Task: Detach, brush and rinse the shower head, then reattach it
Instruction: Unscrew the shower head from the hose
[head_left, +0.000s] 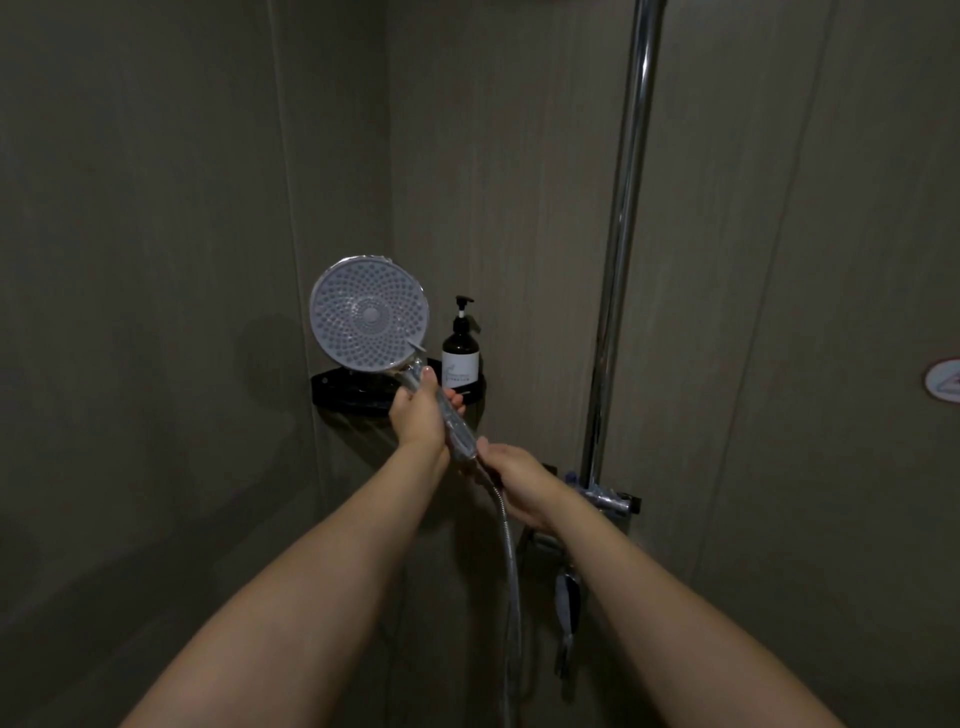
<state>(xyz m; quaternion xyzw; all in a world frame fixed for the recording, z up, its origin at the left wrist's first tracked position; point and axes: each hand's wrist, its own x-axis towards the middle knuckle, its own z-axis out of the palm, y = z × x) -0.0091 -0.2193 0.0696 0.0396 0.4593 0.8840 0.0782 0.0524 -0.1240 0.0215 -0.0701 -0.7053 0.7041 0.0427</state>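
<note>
The shower head (369, 313) is a round grey disc with many nozzles, its face turned toward me, on a chrome handle. My left hand (418, 413) grips the handle just below the disc. My right hand (519, 480) grips the joint at the handle's lower end, where the metal hose (511, 561) starts. From there the hose hangs down between my forearms and leaves the view at the bottom.
A black corner shelf (358, 392) behind the shower head carries a dark pump bottle (460, 353). A chrome riser pipe (626, 208) runs up the right wall from the mixer valve (608, 501). Dark wall panels close in on the left, back and right.
</note>
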